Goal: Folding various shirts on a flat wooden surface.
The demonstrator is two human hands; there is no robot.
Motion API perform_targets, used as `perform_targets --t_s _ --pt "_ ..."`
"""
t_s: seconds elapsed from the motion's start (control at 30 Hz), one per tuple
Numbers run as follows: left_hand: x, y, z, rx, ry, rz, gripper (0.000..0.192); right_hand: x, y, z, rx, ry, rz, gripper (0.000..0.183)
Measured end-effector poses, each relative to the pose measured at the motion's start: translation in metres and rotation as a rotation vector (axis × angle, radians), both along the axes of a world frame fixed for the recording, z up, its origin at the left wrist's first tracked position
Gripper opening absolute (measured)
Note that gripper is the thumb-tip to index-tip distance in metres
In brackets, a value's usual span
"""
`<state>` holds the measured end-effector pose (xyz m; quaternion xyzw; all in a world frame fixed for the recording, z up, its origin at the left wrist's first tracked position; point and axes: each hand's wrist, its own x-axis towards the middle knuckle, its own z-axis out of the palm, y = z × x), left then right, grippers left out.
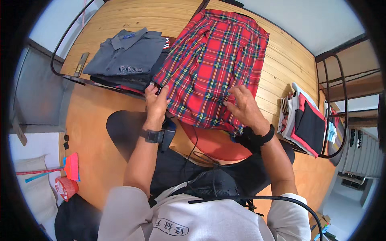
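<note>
A red tartan long-sleeved shirt [208, 69] lies spread on the slatted wooden bed boards [280, 66], its collar end away from me and its sleeves laid in over the body. My left hand [156, 99] is at the shirt's lower left edge, thumb and fingers parted around a dark gap; whether cloth is pinched there is unclear. Over the lower right part of the shirt is my right hand [245, 105], fingers curved and apart, close to the folded-in sleeve. The hem hangs at the near edge of the boards.
Left of the shirt sits a stack of folded clothes topped by a grey polo shirt [129, 54]. Another folded pile [304, 123] stands by the black metal rail [343, 90] at right. A red stool [217, 144] is between my knees. A broom [71, 167] and red basket [67, 186] are at left.
</note>
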<state>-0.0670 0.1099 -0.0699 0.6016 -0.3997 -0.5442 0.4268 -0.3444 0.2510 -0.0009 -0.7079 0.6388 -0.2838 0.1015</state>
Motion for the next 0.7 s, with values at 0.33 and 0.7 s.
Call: perform_targets --t_s 0.33,0.7 --pt "-0.021 -0.046 0.001 0.267 0.562 0.296 0.018 0.056 -0.005 0.016 0.294 -0.16 0.156 0.04" --pt "-0.045 -0.037 0.002 -0.322 0.042 -0.029 0.033 0.068 -0.031 0.048 0.366 -0.336 0.105 0.036"
